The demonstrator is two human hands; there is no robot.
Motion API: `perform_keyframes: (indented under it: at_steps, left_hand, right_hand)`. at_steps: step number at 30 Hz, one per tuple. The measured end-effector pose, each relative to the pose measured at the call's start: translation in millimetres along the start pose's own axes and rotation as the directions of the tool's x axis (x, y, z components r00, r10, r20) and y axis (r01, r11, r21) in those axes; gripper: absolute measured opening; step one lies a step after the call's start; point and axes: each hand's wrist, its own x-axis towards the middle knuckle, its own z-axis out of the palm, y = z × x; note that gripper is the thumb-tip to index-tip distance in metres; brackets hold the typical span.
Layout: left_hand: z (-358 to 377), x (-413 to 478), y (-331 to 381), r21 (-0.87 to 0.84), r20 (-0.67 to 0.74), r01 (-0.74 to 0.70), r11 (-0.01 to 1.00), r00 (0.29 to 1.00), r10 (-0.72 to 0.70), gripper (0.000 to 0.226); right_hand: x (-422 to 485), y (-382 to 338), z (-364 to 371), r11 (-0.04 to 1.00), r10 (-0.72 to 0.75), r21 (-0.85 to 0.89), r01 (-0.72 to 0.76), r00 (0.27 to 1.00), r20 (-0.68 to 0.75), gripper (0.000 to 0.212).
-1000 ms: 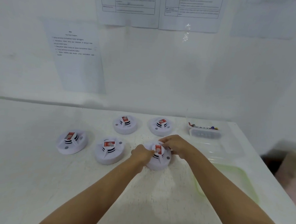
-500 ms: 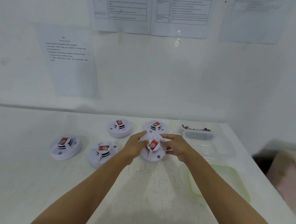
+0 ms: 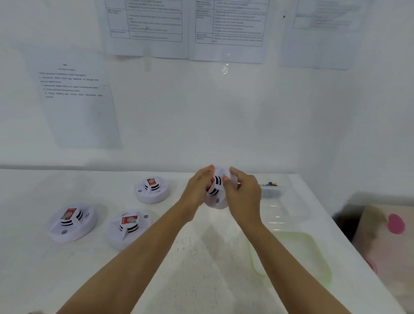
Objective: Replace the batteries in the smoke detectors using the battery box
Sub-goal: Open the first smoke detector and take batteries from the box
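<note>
**While Both Hands Are Gripping One Smoke Detector, Three More Are Lying on the Counter**

As the head camera is looking forward and down, the left hand and the right hand are meeting near the far edge of the white counter, with both forearms reaching in from the near edge. Between them they are gripping a round white smoke detector. It is standing tilted, with its raised, black-slotted centre turning toward the left hand. The left hand is curling its fingers round the left side of it, and the right hand is curling its fingers over the top and right side. Blur is hiding whether the lower rim is touching the counter.

Three more are lying flat and face up to the left of the hands, each showing a red label on its centre. A second detector is sitting near the far edge, just left of the left hand. A third detector is lying toward the left edge. A fourth detector is lying between the third and the left forearm.

Toward the far right corner, just beside the right hand and partly hidden by it, a small clear battery box is sitting with small coloured pieces showing at its top. Nearer, along the right edge, a clear plastic lid is lying, and nearer still a green-rimmed lid. Printed sheets are hanging on the wall behind, their text too blurred to read.
</note>
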Motion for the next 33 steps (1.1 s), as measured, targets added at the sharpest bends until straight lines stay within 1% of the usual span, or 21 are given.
perform_keyframes:
  at_steps: [1,2,4,5,7,9,10,12,14,16,18,21,24,26,28,30,33]
  left_hand:
    - [3.8,1.2,-0.6,0.002,0.021,0.015,1.000,1.000,-0.015,0.028]
    - [5.8,3.0,-1.9,-0.009,0.046,0.024,1.000,0.999,-0.024,0.041]
    - [8.7,4.6,-4.5,-0.060,0.145,0.058,0.997,0.988,-0.049,0.066]
    - [9.2,5.3,-5.9,-0.120,0.202,0.087,0.989,0.977,-0.062,0.070]
    - [10.3,7.3,-9.1,-0.282,0.271,0.166,0.945,0.959,-0.088,0.060]
    - [11.7,6.8,-11.8,-0.419,0.307,0.234,0.877,0.946,-0.106,0.049]
    - [11.8,6.9,-12.8,-0.461,0.315,0.262,0.848,0.941,-0.120,0.048]
    - [9.6,8.7,-14.5,-0.512,0.351,0.322,0.796,0.925,-0.148,0.054]
    - [7.8,10.1,-16.1,-0.541,0.370,0.353,0.763,0.915,-0.160,0.062]
    - [7.4,11.4,-17.2,-0.561,0.387,0.366,0.742,0.909,-0.155,0.056]
    - [9.5,13.4,-16.7,-0.581,0.411,0.384,0.718,0.899,-0.148,0.053]
    - [18.8,16.9,-12.5,-0.606,0.416,0.386,0.696,0.899,-0.136,0.056]
    - [29.5,24.3,-11.8,-0.626,0.378,0.332,0.705,0.920,-0.098,0.058]
    - [35.0,29.2,-13.1,-0.627,0.355,0.288,0.723,0.933,-0.064,0.054]
    - [39.3,32.5,-15.1,-0.630,0.330,0.269,0.728,0.942,-0.063,0.051]
    - [42.4,34.2,-18.3,-0.649,0.302,0.278,0.708,0.948,-0.095,0.050]
    - [43.5,34.6,-23.6,-0.668,0.253,0.281,0.690,0.957,-0.145,0.051]
  right_hand:
    - [-1.2,-3.6,-1.5,0.998,-0.041,-0.050,0.041,0.999,-0.009,0.029]
    - [-3.1,-7.9,-3.3,0.993,-0.083,-0.086,0.082,0.997,-0.002,0.029]
    - [-5.5,-14.1,-5.6,0.979,-0.160,-0.123,0.162,0.987,0.028,0.028]
    - [-6.2,-16.8,-6.7,0.973,-0.189,-0.130,0.193,0.981,0.041,0.027]
    - [-6.9,-21.5,-10.0,0.963,-0.225,-0.134,0.234,0.971,0.074,0.026]
    - [-5.7,-24.6,-15.4,0.965,-0.218,-0.122,0.233,0.968,0.122,0.028]
    - [-4.6,-25.0,-18.4,0.968,-0.208,-0.112,0.225,0.967,0.148,0.030]
    - [-0.3,-21.9,-23.7,0.972,-0.192,-0.098,0.214,0.962,0.193,0.035]
    - [5.4,-16.4,-28.4,0.976,-0.170,-0.092,0.195,0.959,0.228,0.034]
    - [9.4,-14.1,-34.7,0.983,-0.144,-0.069,0.167,0.956,0.257,0.031]
    - [12.4,-14.4,-41.6,0.983,-0.137,-0.072,0.168,0.938,0.319,0.041]
    - [17.5,-15.1,-47.2,0.960,-0.113,-0.195,0.201,0.914,0.389,0.058]
    - [27.2,-9.5,-50.8,0.937,-0.099,-0.276,0.216,0.919,0.382,0.064]
    - [36.2,-4.6,-55.4,0.921,-0.100,-0.309,0.236,0.912,0.398,0.063]
    - [43.7,-0.8,-59.6,0.907,-0.129,-0.313,0.282,0.893,0.430,0.056]
    - [49.7,2.2,-61.3,0.878,-0.174,-0.321,0.354,0.862,0.475,0.048]
    - [57.2,5.8,-61.0,0.838,-0.204,-0.324,0.439,0.803,0.560,0.041]
